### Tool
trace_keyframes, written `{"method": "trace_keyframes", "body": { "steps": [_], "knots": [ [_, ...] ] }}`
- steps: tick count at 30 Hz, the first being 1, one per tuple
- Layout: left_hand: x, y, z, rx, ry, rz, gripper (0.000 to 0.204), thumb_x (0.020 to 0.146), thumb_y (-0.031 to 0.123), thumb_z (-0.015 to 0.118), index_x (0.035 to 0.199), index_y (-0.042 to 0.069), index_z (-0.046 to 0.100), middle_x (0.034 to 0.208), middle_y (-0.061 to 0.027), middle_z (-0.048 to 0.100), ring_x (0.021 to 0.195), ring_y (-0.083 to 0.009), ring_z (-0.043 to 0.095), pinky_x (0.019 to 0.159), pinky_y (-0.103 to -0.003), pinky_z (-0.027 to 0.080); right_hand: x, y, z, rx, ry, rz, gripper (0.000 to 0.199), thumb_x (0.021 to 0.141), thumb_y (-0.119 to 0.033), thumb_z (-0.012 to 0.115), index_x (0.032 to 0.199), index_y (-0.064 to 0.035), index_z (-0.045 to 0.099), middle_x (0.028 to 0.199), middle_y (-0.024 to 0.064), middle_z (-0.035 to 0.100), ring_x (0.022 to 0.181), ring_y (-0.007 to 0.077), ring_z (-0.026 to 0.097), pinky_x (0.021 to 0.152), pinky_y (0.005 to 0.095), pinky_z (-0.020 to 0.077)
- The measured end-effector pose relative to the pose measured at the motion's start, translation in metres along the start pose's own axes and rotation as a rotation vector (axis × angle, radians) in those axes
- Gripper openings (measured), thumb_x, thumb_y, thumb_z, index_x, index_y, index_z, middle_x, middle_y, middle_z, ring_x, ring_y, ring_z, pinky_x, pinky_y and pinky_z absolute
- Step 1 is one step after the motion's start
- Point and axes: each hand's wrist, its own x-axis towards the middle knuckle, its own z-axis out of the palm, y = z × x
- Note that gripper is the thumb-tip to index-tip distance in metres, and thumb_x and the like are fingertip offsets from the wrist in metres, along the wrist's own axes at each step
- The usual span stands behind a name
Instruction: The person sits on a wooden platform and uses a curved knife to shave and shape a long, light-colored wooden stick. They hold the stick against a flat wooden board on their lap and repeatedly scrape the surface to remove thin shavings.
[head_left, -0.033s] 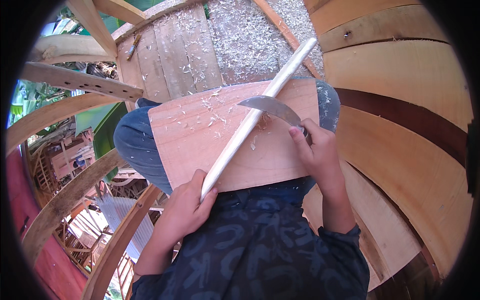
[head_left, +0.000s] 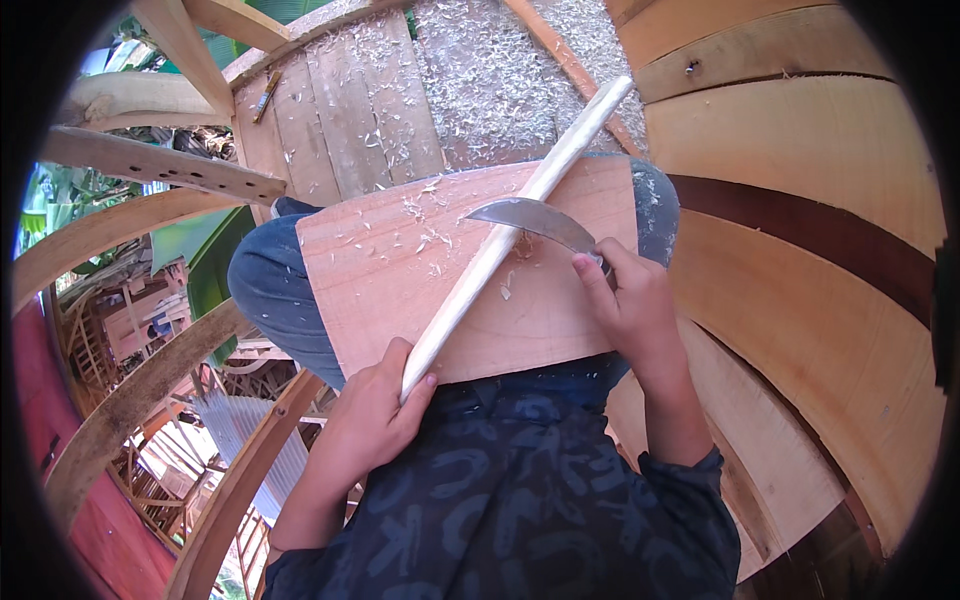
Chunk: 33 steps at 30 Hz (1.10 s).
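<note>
A pale, whittled wooden stick slants across a flat wooden board lying over my lap. Its lower end is gripped by my left hand, fingers wrapped round it. My right hand is closed on the handle of a curved knife; the handle is mostly hidden by the fingers. The grey blade lies across the stick about midway up, its tip pointing left beyond it. The stick's upper end sticks out past the board's far edge. Small wood shavings lie scattered over the board.
Thick shavings cover the plank floor ahead, with an orange-brown strip of wood across it. A small brush-like tool lies at far left. Wooden plank walling rises on my right; open wooden framing stands left.
The knife blade and my right hand have shifted slightly down the stick, toward me and to the left. My left hand and the stick stay in place.
</note>
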Motion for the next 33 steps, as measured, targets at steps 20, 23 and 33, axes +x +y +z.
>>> {"method": "trace_keyframes", "body": {
  "steps": [20,23,33],
  "knots": [
    [-0.002,-0.009,-0.001,-0.124,-0.048,0.053,0.025,0.098,0.023,0.052,0.105,0.0,0.046,0.07,-0.0258,0.059,0.072,-0.0469,0.061,0.065,-0.049,0.045,0.024,0.01,-0.01,-0.342,0.045,-0.1,0.051,0.092,-0.051,0.059,0.07,-0.0047,0.058,0.06,0.0177,0.059,0.057,0.0383,0.061,0.051,0.0449,0.0477],
    [-0.002,-0.009,0.0,-0.137,-0.049,0.055,0.024,0.098,0.024,0.052,0.104,0.0,0.047,0.069,-0.0246,0.059,0.071,-0.046,0.061,0.065,-0.049,0.044,0.032,0.016,-0.004,-0.364,0.041,-0.123,0.052,0.091,-0.053,0.06,0.069,-0.0055,0.057,0.059,0.0166,0.059,0.057,0.0372,0.062,0.051,0.0441,0.0479],
    [-0.003,-0.032,0.002,-0.261,-0.111,0.089,0.026,0.101,0.029,0.046,0.095,0.003,0.048,0.066,-0.0079,0.048,0.061,-0.0206,0.049,0.06,-0.036,0.041,0.047,0.034,-0.035,-0.303,0.117,0.073,0.055,0.091,-0.053,0.06,0.07,-0.0024,0.061,0.061,0.0184,0.059,0.057,0.0383,0.061,0.053,0.0439,0.0472]
  ]
}}
